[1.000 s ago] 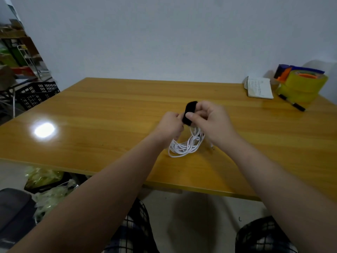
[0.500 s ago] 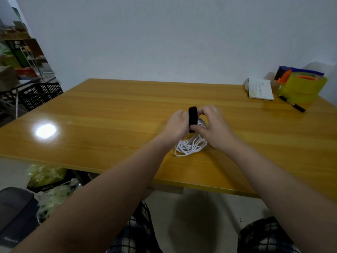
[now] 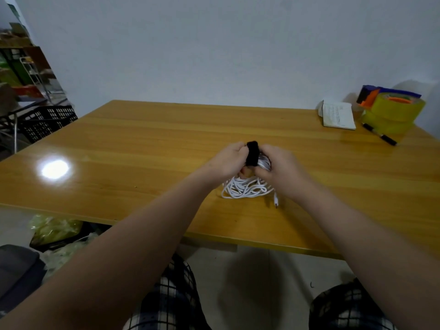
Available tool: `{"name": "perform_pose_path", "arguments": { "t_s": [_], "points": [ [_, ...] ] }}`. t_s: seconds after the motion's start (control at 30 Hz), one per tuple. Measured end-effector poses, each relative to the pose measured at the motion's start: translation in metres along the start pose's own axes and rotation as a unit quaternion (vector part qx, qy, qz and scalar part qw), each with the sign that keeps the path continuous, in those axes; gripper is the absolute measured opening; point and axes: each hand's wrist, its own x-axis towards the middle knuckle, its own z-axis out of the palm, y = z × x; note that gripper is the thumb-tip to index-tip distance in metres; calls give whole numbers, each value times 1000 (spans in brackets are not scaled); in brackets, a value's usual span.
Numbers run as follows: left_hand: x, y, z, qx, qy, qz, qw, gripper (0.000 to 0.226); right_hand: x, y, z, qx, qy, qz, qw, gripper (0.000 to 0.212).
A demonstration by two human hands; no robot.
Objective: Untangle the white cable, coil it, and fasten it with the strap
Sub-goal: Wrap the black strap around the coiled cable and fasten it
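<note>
- A plain pale wall [image 3: 214, 55] fills the upper half of the view;
- the wooden table [image 3: 147, 144] spreads below it from edge to edge, with a bright lamp glare [image 3: 54, 169] on its left part;
- a black crate [image 3: 45, 122] stands on the floor beyond the table's left edge; a yellow bag [image 3: 54, 228] lies under the near left edge;
- a stack of yellow tape rolls [image 3: 395, 113] sits at the far right corner, with something blue and orange on top;
- a notebook [image 3: 338, 115] lies just beside the rolls, on their left;
- the left hand [image 3: 228, 163] is above the table's middle, its fingers curled round the gathered top of the coil and touching the strap's left edge;
- the right hand [image 3: 283, 172] faces it from the other side; its fingers are curled and its thumb pinches the lower end of the strap;
- the white cable [image 3: 245, 189] is coiled into loose loops; the lower loops rest on the table near its front edge, while the top is lifted between the two hands;
- the black strap [image 3: 252, 154] stands upright around the top of the coil, between the hands; whether its end is fastened cannot be told;
- a black marker [image 3: 379, 137] lies in front of the tape rolls, apart from the coil;
- the cable's plug end [image 3: 276, 203] pokes out on the table under the right wrist.
</note>
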Motion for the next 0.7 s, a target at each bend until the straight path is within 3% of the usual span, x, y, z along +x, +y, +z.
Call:
{"name": "perform_pose_path", "arguments": {
  "t_s": [0.17,0.3,0.4,0.57,0.7],
  "points": [
    [-1,1,-4,-59,6,-26,998,28,1,7,7,19,29,-13,999,32],
    [2,-11,1,-53,97,-11,994,27,2,9,9,68,36,2,997,41],
    [1,-12,7,-127,131,-1,983,22,-1,8,9,128,27,18,991,54],
    [-4,-13,8,-150,119,46,980,25,-4,7,11,250,35,74,965,47],
    [-10,-19,6,-154,73,55,984,31,-5,10,14,293,48,81,952,58]
  ]
}}
